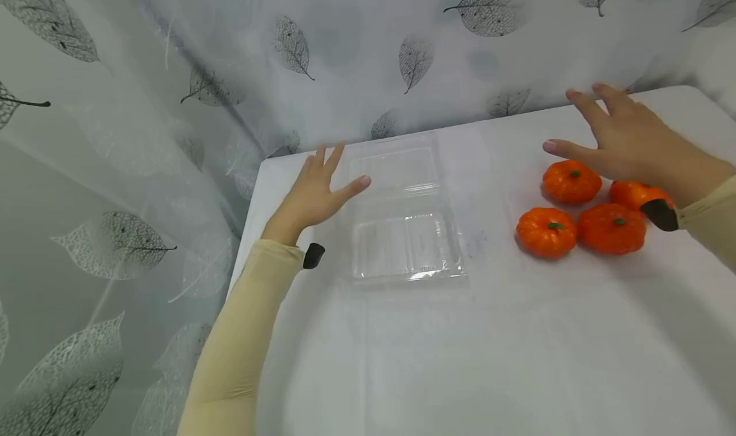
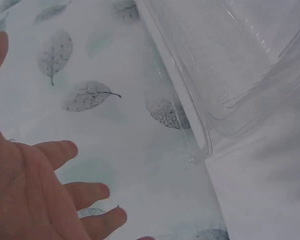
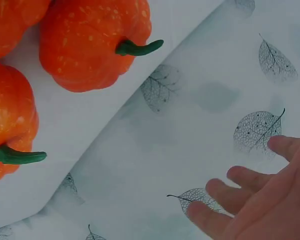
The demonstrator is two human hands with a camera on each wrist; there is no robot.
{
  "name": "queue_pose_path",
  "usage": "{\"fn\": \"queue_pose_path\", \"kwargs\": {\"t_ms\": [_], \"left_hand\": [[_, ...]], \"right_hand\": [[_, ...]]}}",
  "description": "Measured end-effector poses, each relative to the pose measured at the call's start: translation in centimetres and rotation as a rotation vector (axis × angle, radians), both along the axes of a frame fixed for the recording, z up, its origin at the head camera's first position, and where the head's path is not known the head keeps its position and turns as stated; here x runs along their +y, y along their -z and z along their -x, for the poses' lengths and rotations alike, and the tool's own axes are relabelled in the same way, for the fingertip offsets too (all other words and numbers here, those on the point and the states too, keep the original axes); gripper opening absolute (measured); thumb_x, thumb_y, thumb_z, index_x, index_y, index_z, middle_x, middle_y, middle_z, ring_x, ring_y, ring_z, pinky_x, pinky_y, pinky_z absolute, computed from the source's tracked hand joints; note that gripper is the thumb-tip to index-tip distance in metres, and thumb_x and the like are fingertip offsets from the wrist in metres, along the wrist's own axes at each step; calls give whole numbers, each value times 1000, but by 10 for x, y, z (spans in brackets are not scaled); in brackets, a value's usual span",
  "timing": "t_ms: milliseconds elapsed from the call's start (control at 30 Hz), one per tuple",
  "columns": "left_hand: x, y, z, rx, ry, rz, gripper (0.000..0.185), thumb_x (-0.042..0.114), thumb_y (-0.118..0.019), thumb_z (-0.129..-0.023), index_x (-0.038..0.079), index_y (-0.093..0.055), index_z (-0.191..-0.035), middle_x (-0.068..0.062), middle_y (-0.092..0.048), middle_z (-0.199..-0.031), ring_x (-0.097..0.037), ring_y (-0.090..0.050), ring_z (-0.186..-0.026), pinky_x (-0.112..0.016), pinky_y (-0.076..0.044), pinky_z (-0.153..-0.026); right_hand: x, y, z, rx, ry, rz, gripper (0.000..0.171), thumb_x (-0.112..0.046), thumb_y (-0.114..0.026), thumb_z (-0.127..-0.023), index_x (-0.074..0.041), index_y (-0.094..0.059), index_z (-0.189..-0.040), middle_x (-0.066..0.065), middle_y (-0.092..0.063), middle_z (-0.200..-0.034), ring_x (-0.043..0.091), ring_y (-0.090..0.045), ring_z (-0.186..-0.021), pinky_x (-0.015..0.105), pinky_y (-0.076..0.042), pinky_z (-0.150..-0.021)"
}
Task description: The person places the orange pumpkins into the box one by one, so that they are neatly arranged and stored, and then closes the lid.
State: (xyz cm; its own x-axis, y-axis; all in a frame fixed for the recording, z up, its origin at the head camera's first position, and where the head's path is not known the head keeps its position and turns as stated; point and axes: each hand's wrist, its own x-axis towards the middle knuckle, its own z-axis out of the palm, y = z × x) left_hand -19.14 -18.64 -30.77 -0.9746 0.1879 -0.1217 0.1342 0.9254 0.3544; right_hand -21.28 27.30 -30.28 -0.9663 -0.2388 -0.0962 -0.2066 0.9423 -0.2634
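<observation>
Clear plastic clamshell container (image 1: 405, 222), lid open, lying flat. Left hand (image 1: 313, 190) beside it, fingers spread wide, holding nothing. Right hand (image 1: 623, 142), likewise spread and empty, over four orange pumpkins (image 1: 581, 209) right of the container.

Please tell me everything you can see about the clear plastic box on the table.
The clear plastic box is a thin, see-through clamshell container that looks like light moulded plastic. It lies open and flat on the white table, its two shallow halves joined by a hinge, one half nearer the curtain, one nearer the person. It is empty. The left hand hovers beside its left edge; contact cannot be told. The small orange pumpkins lie apart, to its right.
</observation>
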Motion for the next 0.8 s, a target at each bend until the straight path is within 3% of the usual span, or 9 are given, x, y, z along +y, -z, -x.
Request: {"fn": "queue_pose_path", "kwargs": {"t_ms": [200,333,433,567,667,800], "left_hand": [[-20,14,-33,-68,1,-194,92,78,-50,-69,47,-1,-141,16,3,-149,-13,1,-137,-53,-13,-105],[-27,26,-48,-91,-9,-266,96,74,-59,-65,51,-4,-140,22,-1,-147,-6,-4,-135,-48,-16,-105],[-32,37,-59,-108,-27,-304,100,72,-65,-62,51,-6,-140,25,-4,-146,-8,-10,-135,-47,-20,-104],[-39,51,-72,-171,-69,-378,103,66,-72,-59,53,-9,-139,29,-10,-143,-22,-28,-131,-46,-33,-97],[-45,59,-80,-226,-98,-468,105,59,-78,-57,56,-11,-137,25,-16,-143,-27,-36,-126,-44,-42,-89],[-49,68,-86,-274,-94,-594,108,47,-85,-56,55,-14,-137,14,-22,-145,-24,-36,-127,-40,-44,-87]], "right_hand": [[-1,2,-17,-55,-124,113,86,-54,-51,-87,-24,3,-148,16,11,-150,51,-15,-127,71,-18,-88],[1,7,-31,-36,-173,137,83,-50,-56,-86,-23,-8,-148,22,-14,-146,44,-28,-120,67,-26,-86],[1,14,-40,-42,-183,154,83,-49,-62,-83,-25,-16,-147,19,-27,-139,39,-33,-117,65,-29,-84],[-1,25,-46,-85,-205,176,87,-49,-70,-76,-29,-23,-145,11,-31,-138,34,-35,-118,61,-31,-84],[-6,33,-48,-106,-232,192,91,-50,-74,-70,-30,-25,-144,5,-31,-138,31,-35,-119,55,-32,-85],[-10,41,-53,-142,-227,188,98,-55,-77,-62,-32,-25,-143,-1,-32,-140,27,-39,-118,47,-30,-87]]}}
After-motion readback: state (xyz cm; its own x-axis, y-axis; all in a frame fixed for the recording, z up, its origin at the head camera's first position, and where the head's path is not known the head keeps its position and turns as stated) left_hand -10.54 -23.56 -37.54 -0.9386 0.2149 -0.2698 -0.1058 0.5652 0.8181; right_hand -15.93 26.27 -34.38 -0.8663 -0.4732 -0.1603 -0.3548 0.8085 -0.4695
